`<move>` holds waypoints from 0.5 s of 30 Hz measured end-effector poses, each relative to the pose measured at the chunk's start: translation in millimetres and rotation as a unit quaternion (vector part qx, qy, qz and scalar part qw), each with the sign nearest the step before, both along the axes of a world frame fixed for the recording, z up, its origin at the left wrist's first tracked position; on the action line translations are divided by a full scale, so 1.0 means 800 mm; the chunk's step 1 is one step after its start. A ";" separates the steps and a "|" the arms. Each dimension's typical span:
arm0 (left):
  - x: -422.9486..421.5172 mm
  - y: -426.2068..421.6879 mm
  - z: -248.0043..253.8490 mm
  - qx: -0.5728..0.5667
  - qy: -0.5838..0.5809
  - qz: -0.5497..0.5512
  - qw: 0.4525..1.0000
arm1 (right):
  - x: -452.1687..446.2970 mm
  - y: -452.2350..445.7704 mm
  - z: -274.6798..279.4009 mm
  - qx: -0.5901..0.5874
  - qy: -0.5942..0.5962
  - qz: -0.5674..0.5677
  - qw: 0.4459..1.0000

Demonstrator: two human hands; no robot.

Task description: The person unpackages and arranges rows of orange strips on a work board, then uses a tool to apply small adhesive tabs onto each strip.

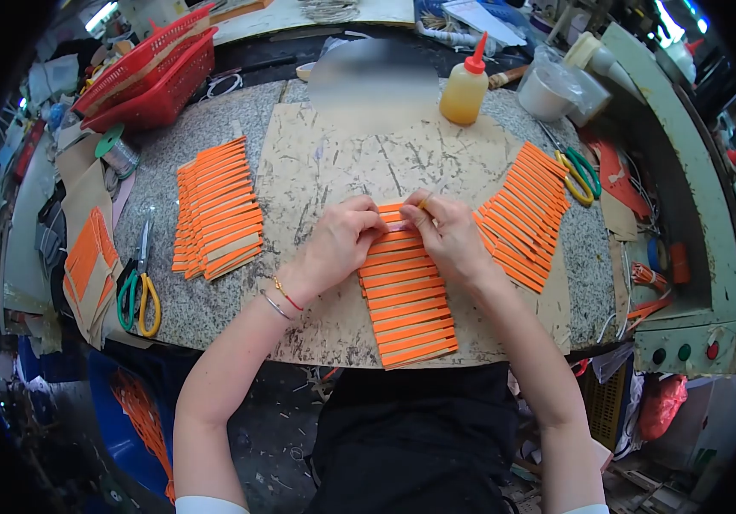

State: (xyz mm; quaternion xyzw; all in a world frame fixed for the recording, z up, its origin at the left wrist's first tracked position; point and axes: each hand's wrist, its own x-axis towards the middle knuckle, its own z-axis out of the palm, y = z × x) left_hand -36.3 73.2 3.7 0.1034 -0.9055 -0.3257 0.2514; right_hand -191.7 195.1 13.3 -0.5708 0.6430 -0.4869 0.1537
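Note:
A long row of overlapping orange strips with tan edges (409,300) lies on the board in front of me. At its far end my left hand (346,236) is closed, thumb and fingers pinching the left end of an orange strip (396,226). My right hand (443,233) pinches the same strip's right end, a short gap away. The fingers partly hide the strip. To the left lies a stacked batch of similar orange strips (218,210). Another fanned batch of orange strips (526,214) rests beside my right hand.
A scratched tan board (316,330) covers the speckled tabletop. Scissors (139,291) lie at left, another pair (580,176) at right. Beyond stand a glue bottle (464,86), a red basket (158,77) and a white tub (548,92). A green machine frame (710,171) borders the right.

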 end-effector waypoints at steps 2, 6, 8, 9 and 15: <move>-0.001 0.001 -0.003 -0.002 0.008 -0.001 1.000 | 0.004 -0.002 -0.005 -0.007 -0.011 0.003 1.000; 0.001 0.002 -0.004 0.008 -0.001 0.003 1.000 | 0.008 -0.004 0.002 0.016 -0.084 -0.025 0.996; 0.002 -0.003 0.000 0.046 0.003 0.017 0.999 | -0.001 0.000 0.008 0.027 -0.146 -0.048 0.988; 0.001 -0.005 0.001 0.082 0.014 0.030 0.996 | -0.005 0.004 0.016 0.012 -0.148 -0.083 0.985; -0.005 -0.010 -0.005 0.060 -0.006 0.026 0.998 | -0.040 0.017 0.018 0.009 -0.155 -0.092 0.984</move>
